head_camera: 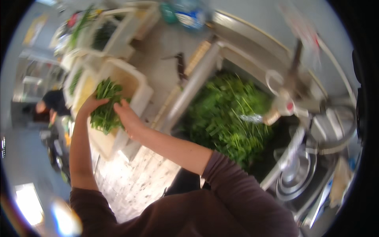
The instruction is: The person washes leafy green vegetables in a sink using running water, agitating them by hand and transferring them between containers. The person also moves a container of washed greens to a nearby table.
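Observation:
Between my two hands is a bundle of leafy green herbs (106, 114), held over a white plastic bin (133, 78). My left hand (91, 104) presses on its left side, the thumb across the stems. On the right side my right hand (126, 117) grips the same bundle; its fingertips partly sink behind the leaves. A large heap of leafy greens (228, 118) fills a metal sink basin to the right, and water runs onto it from a faucet (272, 115). The picture is blurred by motion.
More plastic bins (117, 29) with greens stand at the upper left. A dark-handled tool (180, 66) lies on the counter, near a large blue plastic bottle (191, 14). Metal bowls (296, 174) sit right of the sink. Another person (56, 102) is at far left.

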Available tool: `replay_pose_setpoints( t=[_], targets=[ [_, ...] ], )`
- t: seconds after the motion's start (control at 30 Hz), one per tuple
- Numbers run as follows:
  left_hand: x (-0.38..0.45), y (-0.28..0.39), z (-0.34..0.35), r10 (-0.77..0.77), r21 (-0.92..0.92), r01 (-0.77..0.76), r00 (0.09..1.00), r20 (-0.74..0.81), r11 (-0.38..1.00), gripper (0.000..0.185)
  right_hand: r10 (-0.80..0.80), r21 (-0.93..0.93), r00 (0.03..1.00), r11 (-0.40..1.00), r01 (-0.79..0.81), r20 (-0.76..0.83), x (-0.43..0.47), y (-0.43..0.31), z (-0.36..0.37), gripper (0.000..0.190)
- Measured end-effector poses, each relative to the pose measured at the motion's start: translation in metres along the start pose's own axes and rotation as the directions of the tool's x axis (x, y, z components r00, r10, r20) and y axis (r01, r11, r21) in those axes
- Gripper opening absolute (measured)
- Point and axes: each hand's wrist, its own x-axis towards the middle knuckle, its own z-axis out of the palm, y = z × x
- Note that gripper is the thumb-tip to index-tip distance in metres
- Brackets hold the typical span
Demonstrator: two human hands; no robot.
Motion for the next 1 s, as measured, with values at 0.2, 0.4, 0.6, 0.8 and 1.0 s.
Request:
replay_pose_setpoints(
  t=[0.2, 0.4, 0.6, 0.8, 1.0],
  targets=[
    [0.053, -0.092, 0.033, 0.277, 0.494, -0.072, 0.893, -0.355, 0.866, 0.071, 0.016, 0.518, 0.977, 0.850, 0.098, -0.212, -0.073, -0.003, -0.124, 0.027],
    [-0.022, 0.078, 0.171, 0.200, -0.331, -0.425, 0.818, -0.540, 0.842, 0.034, -0.193, 0.083, 0.545, 0.894, 0.440, -0.816, -0.253, -0.023, -0.275, 0.021],
    [-0.038, 0.119, 0.408, 0.481, 0.093, -0.735, 0.528, 0.700, 0.671, 0.106, -0.593, -0.626, 0.199, 0.736, -0.259, -0.780, -0.324, 0.038, -0.372, 0.070],
    [-0.017, 0.064, 0.493, 0.519, 0.285, -0.876, 0.464, 0.718, 0.389, 0.108, -0.587, -0.629, 0.387, 0.284, -0.723, -0.711, -0.279, 0.087, -0.376, 0.093],
    [0.001, 0.127, 0.498, 0.644, -0.286, -0.638, 0.443, 0.623, 0.715, 0.064, -0.746, -0.818, 0.368, 0.409, -0.405, -0.555, -0.247, 0.016, -0.345, 0.071]
  ],
)
